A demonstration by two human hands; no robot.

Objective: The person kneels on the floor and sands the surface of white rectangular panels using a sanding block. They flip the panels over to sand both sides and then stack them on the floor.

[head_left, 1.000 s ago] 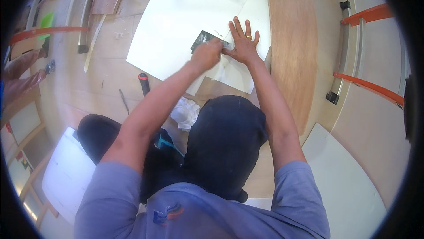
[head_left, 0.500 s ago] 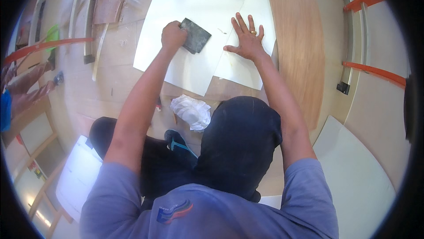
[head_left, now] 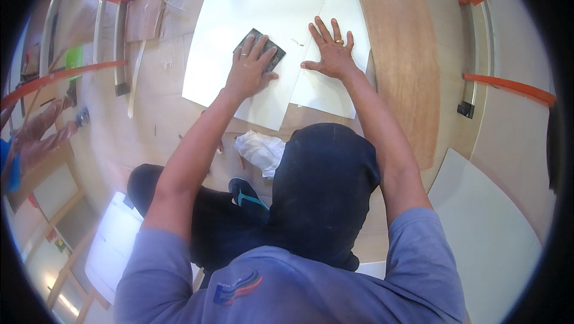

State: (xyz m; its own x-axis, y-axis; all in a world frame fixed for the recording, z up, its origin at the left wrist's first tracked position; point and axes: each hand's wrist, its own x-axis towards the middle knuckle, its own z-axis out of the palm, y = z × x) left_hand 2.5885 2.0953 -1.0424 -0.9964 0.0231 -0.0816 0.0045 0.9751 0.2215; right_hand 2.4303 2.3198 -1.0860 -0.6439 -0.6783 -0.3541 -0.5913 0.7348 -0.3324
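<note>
My left hand (head_left: 245,75) lies flat with its fingers spread over a dark grey square sheet (head_left: 272,44) that looks like sandpaper. Beneath the sheet is a large white board (head_left: 221,19) on the floor, with small dark print near its far end. My right hand (head_left: 333,55), a ring on one finger, rests palm down with fingers stretched out. Under it is a narrower white piece (head_left: 326,93), which meets the large board along a slanting seam. A small dark mark shows on the white surface between my hands.
A brown wooden panel (head_left: 403,72) lies right of the boards. Crumpled white cloth (head_left: 260,151) sits beside my knee. Orange-and-metal frames stand left (head_left: 72,71) and right (head_left: 508,87). Another person's legs (head_left: 45,126) show at far left. A pale panel (head_left: 484,222) is at lower right.
My left hand has gone from gripping the dark sheet by its left corner to lying flat on it. The sheet has turned slightly. My right hand stays spread on the board.
</note>
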